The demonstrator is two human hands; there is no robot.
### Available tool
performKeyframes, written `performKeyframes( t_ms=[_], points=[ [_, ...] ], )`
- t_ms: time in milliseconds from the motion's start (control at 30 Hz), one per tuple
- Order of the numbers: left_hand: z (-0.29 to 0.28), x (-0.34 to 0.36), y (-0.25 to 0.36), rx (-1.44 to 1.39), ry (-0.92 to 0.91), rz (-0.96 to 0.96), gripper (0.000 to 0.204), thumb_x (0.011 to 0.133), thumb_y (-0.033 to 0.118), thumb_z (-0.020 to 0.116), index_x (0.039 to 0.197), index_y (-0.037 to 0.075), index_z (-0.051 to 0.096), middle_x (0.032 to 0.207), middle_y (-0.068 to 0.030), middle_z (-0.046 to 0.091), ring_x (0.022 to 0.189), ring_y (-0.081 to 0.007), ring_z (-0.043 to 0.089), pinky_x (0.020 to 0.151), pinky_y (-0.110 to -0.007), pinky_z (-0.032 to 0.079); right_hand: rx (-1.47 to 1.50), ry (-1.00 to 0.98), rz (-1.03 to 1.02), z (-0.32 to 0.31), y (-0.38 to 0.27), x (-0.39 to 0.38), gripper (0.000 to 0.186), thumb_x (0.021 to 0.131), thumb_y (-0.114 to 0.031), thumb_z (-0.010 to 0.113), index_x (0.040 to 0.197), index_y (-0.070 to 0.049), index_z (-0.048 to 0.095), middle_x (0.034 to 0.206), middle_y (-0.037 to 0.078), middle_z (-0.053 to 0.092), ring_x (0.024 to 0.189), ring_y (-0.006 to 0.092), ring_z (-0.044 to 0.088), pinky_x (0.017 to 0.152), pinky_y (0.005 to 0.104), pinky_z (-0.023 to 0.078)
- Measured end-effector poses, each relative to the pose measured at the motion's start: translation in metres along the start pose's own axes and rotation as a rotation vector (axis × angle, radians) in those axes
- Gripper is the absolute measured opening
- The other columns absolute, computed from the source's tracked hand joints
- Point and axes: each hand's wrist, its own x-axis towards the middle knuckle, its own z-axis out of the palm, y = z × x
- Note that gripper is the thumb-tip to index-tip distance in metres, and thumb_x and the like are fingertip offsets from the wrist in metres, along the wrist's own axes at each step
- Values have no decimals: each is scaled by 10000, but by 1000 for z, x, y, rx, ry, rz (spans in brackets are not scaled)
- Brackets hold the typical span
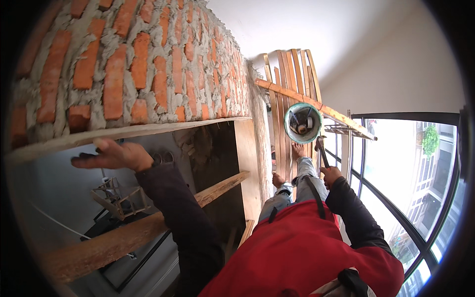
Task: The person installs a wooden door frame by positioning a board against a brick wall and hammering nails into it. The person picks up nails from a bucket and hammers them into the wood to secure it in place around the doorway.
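Observation:
My left hand [116, 156] is stretched out, fingers extended and holding nothing, just below the lower edge of a brick wall [141, 62] with rough grey mortar joints. In my right hand [331, 175] is a hammer [323, 152], gripped by its handle with the head pointing away from me. Beyond it, a round greenish bucket [295, 111] stands on the planks, close to my bare feet. Several items lie inside the bucket, including a roundish white-and-tan piece; the rest are too small to make out.
I stand on narrow wooden planks [283, 99], crossed by a slanting timber [341, 118]. Black-framed windows [401, 163] line the right. At left a rough wooden pole [123, 237] spans an opening, with a wooden frame [121, 200] far below. A wooden board [246, 163] edges the opening.

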Motion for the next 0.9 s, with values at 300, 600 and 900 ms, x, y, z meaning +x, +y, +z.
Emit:
performKeyframes(
  t_ms=[300, 600, 900],
  points=[
    [0, -186, -57, 153, -314, -226, 1178, 863, 592, 706, 1567, -11, -21, 1575, -244, 142, 1457, -338, 242, 1169, -477, 270, -40, -141, 230, -5, 27, 93, 298, 920, -287, 661, 885, 2, 595, 595, 98, 529, 409, 225, 524, 365, 387, 433],
    [-19, -256, -131, 152, -254, -448, 970, 893, 570, 610, 1538, -26, 198, 1562, -189, 278, 1393, -266, 370, 1152, -426, 315, 52, -288, 348, 22, 23, 128, 210, 912, -219, 659, 904, -41, 547, 615, 65, 503, 421, 207, 495, 368, 367, 402],
    [-10, -264, -139, 66, -151, -650, 967, 870, 696, 500, 1494, -29, 357, 1566, -192, 294, 1403, -275, 362, 1139, -433, 364, 381, -361, 364, 57, 8, 160, 171, 937, -184, 631, 908, -124, 474, 628, 14, 438, 437, 156, 419, 384, 341, 360]
  ],
)
